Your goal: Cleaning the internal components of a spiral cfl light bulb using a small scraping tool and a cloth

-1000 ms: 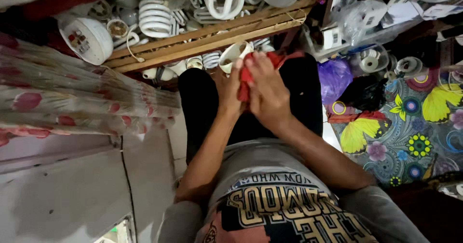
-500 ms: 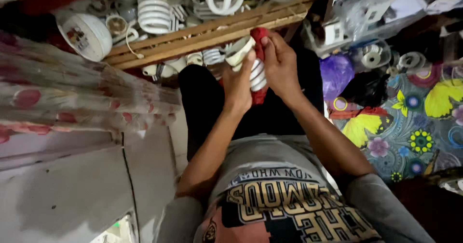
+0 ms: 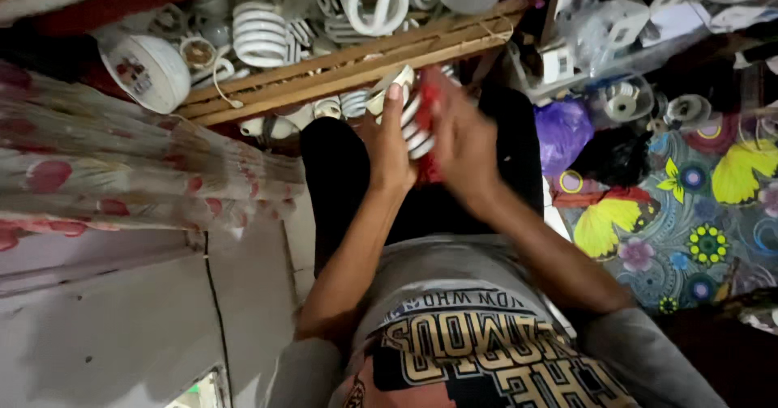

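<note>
The fingers of the left hand [image 3: 387, 145] are curled tight around the white base of a spiral lamp bulb [image 3: 413, 128], held above the lap. The right hand [image 3: 458, 136], blurred, closes over its far side with a red cloth or part [image 3: 428, 108], apparently bracing it for a two-handed grip. Beyond the hands, a wooden crate [image 3: 340, 68] holds more spiral bulbs. A purple bag [image 3: 562, 128] lies right, on a floral mat [image 3: 697, 213].
</note>
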